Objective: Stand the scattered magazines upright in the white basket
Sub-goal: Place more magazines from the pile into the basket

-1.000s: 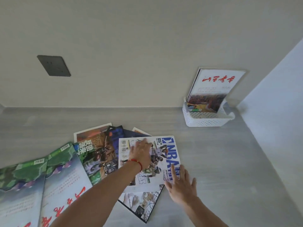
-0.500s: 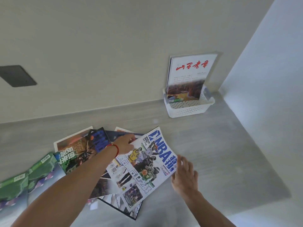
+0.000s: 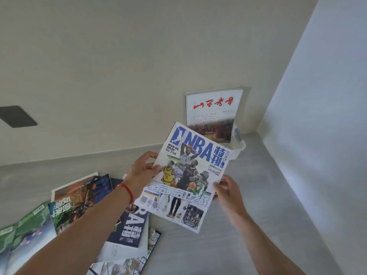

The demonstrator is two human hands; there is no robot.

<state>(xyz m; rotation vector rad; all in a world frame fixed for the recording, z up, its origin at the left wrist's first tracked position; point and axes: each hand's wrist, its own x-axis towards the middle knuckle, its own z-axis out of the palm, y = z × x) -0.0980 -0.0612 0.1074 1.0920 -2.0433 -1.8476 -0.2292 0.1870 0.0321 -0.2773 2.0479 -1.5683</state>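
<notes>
Fingers [image 3: 156,168] of the left hand [image 3: 142,171] pinch the NBA magazine [image 3: 188,175] at its left edge; the right hand [image 3: 228,192] grips its right edge, lifted before the white basket [image 3: 239,145]. Thin, floppy, glossy: best supported along both sides.

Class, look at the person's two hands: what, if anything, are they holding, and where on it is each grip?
Both hold the NBA magazine, lifted off the table: the left hand grips its left edge, the right hand its right edge.
</notes>
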